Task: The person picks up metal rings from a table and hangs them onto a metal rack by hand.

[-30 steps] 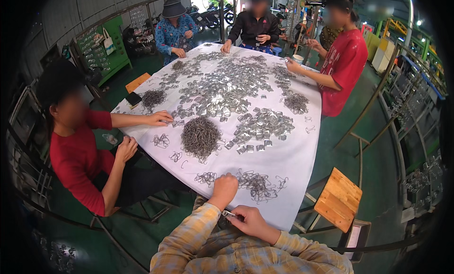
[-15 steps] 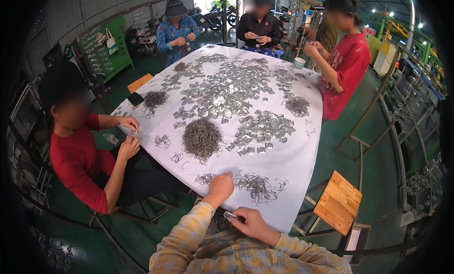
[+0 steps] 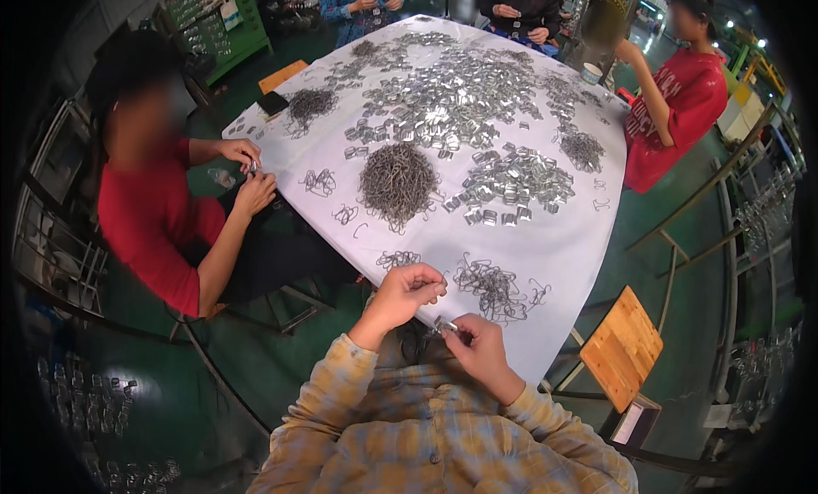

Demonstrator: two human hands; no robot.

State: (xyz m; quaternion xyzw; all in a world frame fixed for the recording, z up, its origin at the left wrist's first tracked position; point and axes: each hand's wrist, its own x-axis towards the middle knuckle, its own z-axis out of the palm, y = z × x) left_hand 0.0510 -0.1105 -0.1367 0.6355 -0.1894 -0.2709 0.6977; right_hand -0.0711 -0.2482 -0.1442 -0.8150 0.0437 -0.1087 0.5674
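Note:
My left hand [image 3: 402, 296] is raised over the table's near edge, thumb and fingertips pinched together; whatever is between them is too small to make out. Close by on the right, my right hand [image 3: 479, 347] grips a small shiny metal clip [image 3: 443, 324] between thumb and fingers. Just beyond my hands lies a loose heap of bent wire hooks [image 3: 494, 291]. A smaller cluster of hooks [image 3: 397, 259] sits behind my left hand. Farther in are a dense round mound of wire hooks [image 3: 398, 185] and a spread of flat silver metal pieces [image 3: 515, 185].
A white-covered table [image 3: 562, 247] carries more metal pieces [image 3: 452, 93]. A co-worker in red [image 3: 153, 230] works at the left, another in red [image 3: 682, 93] stands right, and two more are across. A wooden stool [image 3: 622, 349] stands at right; a phone [image 3: 273, 103] lies far left.
My view has tilted down, so the table appears higher. My left hand has lifted off the table near the hooks and come closer to my right hand, which still holds the clip.

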